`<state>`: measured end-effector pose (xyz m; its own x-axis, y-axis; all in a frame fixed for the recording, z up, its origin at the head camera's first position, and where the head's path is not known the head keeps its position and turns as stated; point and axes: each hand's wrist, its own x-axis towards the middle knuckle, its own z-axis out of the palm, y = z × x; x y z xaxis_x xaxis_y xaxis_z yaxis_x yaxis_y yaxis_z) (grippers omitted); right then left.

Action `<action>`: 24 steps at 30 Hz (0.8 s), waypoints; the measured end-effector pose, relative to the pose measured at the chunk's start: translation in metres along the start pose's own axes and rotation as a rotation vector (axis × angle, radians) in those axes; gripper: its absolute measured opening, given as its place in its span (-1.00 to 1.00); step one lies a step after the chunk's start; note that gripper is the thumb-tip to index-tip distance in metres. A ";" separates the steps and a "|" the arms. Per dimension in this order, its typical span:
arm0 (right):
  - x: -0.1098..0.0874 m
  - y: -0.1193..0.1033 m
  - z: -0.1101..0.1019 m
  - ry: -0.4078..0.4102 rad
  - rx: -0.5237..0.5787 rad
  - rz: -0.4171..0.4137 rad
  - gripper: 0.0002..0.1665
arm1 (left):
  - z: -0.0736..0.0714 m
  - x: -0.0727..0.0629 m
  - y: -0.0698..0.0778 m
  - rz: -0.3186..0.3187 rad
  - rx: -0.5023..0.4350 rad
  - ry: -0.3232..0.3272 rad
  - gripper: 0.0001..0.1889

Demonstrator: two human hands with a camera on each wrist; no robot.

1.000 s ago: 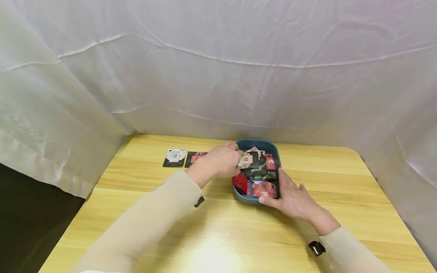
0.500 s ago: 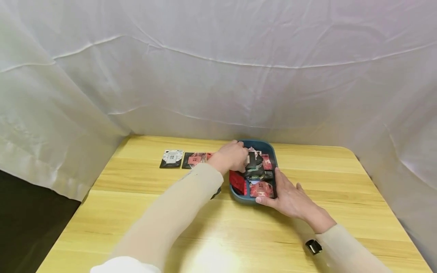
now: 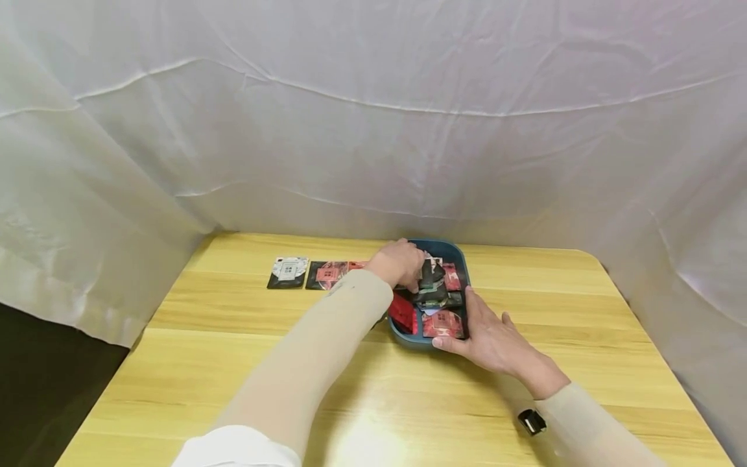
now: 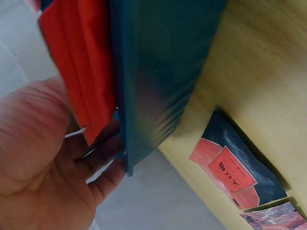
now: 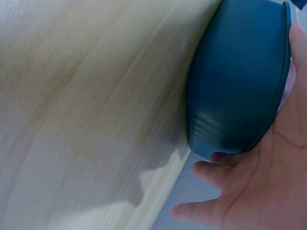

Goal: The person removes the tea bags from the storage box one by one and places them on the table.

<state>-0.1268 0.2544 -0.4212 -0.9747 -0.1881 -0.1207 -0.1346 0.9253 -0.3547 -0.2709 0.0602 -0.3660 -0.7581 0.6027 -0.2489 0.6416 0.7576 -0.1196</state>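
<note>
A blue divided box (image 3: pixel 450 250) full of tea sachets stands toward the back of the table. My left hand (image 3: pixel 398 263) reaches over its left side from above, fingers bent down among the sachets; its fingertips are hidden, so a grip cannot be told. In the left wrist view, a red sachet (image 4: pixel 84 57) lies between that hand (image 4: pixel 53 158) and the box wall (image 4: pixel 158 62). My right hand (image 3: pixel 496 340) rests against the near right corner, thumb at the front rim and fingers along the right side. Its fingers look mostly straight in the right wrist view (image 5: pixel 254 187).
Left of the box, a row of sachets lies on the table: a white-and-black sachet (image 3: pixel 288 272), a red-and-black sachet (image 3: pixel 325 275) and a red one partly behind my left arm. A pale curtain (image 3: pixel 373 155) hangs behind the table (image 3: pixel 554 285).
My left hand has moved right, farther over the box, and now covers a black-and-beige sachet that showed by its fingertips. The right hand keeps its place on the box. The view has shifted slightly.
</note>
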 end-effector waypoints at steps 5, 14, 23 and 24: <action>0.000 0.000 0.001 -0.001 -0.004 0.003 0.60 | -0.001 0.000 0.002 -0.021 -0.012 -0.041 -0.25; 0.001 0.000 0.001 -0.003 -0.013 0.006 0.61 | 0.002 0.001 0.007 -0.050 -0.002 -0.074 -0.06; 0.001 0.001 0.001 -0.008 -0.011 0.009 0.58 | 0.002 -0.001 0.013 -0.071 -0.013 -0.075 -0.03; 0.001 0.000 0.001 -0.008 -0.010 0.009 0.58 | 0.002 -0.001 0.013 -0.075 -0.016 -0.076 -0.03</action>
<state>-0.1280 0.2544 -0.4220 -0.9744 -0.1824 -0.1311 -0.1279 0.9303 -0.3438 -0.2615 0.0691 -0.3690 -0.7922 0.5241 -0.3124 0.5813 0.8040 -0.1252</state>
